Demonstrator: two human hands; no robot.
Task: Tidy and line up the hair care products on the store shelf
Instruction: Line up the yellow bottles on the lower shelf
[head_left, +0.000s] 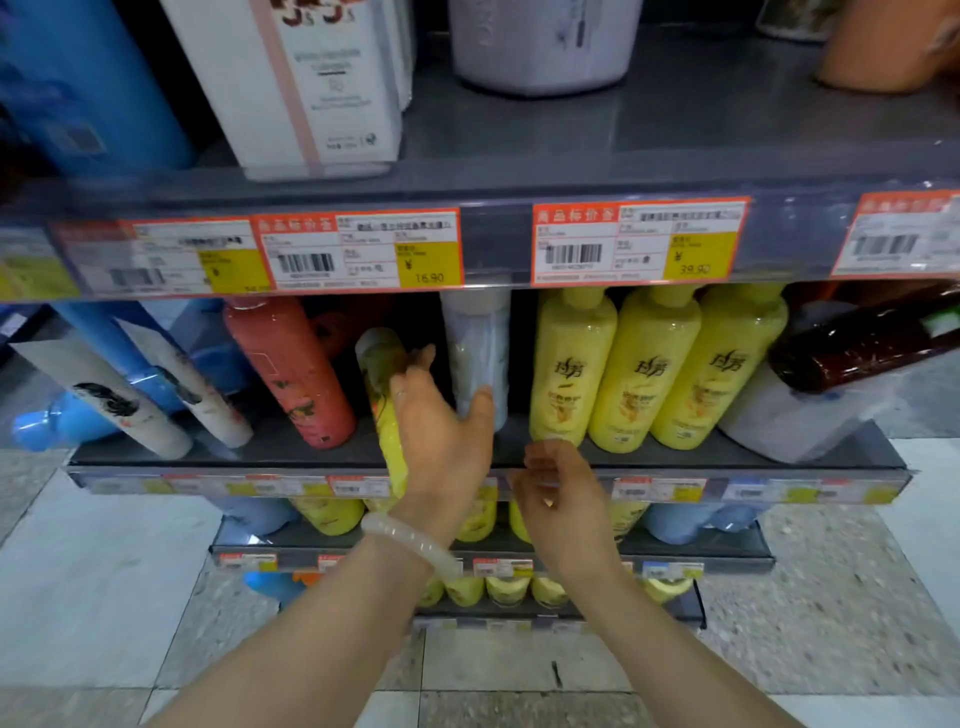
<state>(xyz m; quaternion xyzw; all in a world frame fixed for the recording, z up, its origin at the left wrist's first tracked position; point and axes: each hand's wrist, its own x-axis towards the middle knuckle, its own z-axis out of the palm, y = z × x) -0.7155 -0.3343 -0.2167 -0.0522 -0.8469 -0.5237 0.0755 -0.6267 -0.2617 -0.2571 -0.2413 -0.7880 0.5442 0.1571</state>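
My left hand (441, 431) grips a tilted yellow bottle (383, 410) in front of the middle shelf (727, 460), and its thumb reaches towards a pale lavender bottle (478, 348) standing behind. My right hand (556, 491) hovers with loosely curled fingers and nothing in it, just below the base of the first of three upright yellow bottles (569, 369). A coral red bottle (291, 374) leans to the left of the held bottle. Two white tubes (119, 400) lean further left.
A dark brown bottle (867, 338) lies on a pale box (795, 415) at the shelf's right end. The upper shelf (675, 130) carries a white carton (311, 83), a blue bottle and a pale tub. Price tags line the shelf edges. Lower shelves hold more yellow and blue bottles.
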